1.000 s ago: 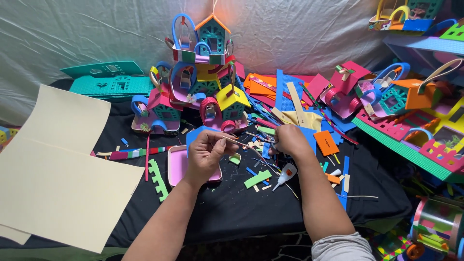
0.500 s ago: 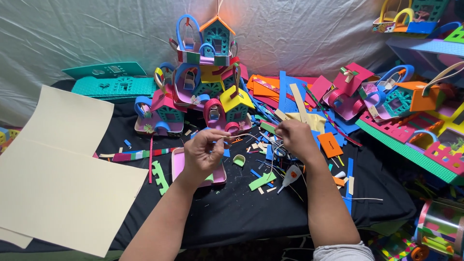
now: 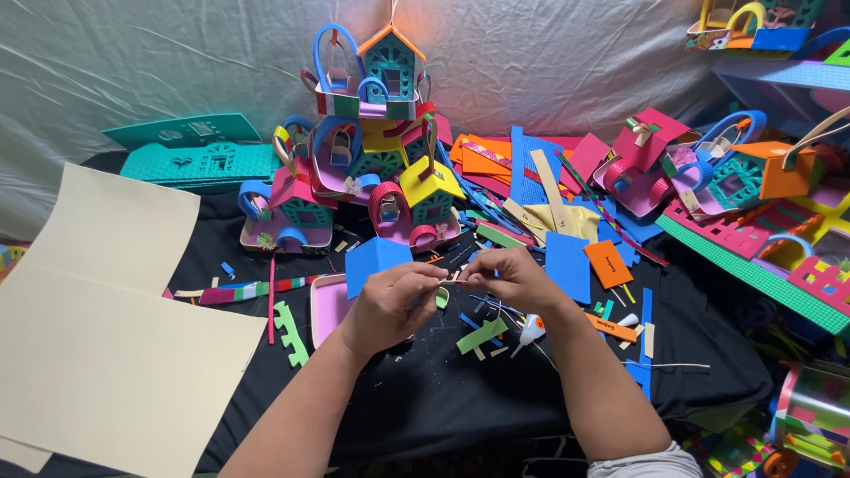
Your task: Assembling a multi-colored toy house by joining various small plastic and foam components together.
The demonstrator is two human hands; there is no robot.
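Observation:
My left hand [image 3: 390,299] and my right hand [image 3: 512,279] meet over the black cloth, each pinching one end of a thin pale strip [image 3: 453,281]. Behind my left hand stands a blue foam square [image 3: 374,259] over a pink foam tray [image 3: 328,305]. A green foam strip [image 3: 482,334] and a small white glue bottle with an orange cap [image 3: 529,332] lie just below my right hand. Behind both hands rises a stack of colourful foam houses [image 3: 367,159].
Large cream sheets [image 3: 97,336] cover the left side. Teal cut-out sheets [image 3: 199,155] lie at the back left. More foam houses and baskets [image 3: 735,177] crowd the right. Several coloured foam scraps [image 3: 611,265] are scattered on the black cloth [image 3: 425,398].
My hands have drawn closer together over the scraps. The view has shifted slightly down, and the blue square now stands behind my left hand.

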